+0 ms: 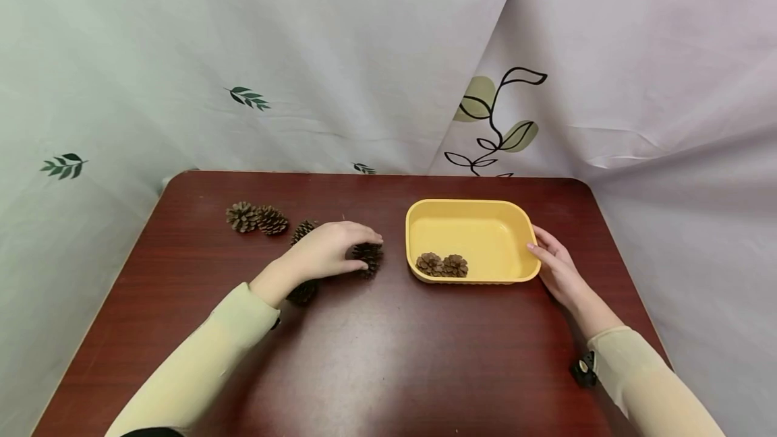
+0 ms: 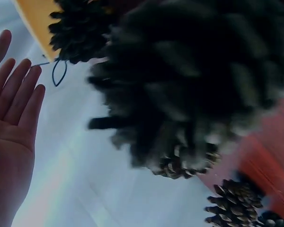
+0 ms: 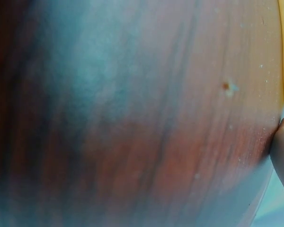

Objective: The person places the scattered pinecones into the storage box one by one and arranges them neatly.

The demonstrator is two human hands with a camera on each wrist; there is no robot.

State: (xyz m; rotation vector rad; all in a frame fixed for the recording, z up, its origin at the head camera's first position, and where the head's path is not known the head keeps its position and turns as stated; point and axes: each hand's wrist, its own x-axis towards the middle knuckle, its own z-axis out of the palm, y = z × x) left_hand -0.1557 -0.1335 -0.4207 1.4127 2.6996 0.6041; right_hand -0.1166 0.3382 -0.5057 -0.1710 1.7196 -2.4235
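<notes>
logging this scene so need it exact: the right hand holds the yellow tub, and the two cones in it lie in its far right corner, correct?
Not quite: the two cones lie in the tub's near left corner, as the head view shows. The right hand does hold the yellow tub.

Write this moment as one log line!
right hand: holds yellow tub | tub: two pine cones inside | left hand: at another pine cone | table, left side: more pine cones
</notes>
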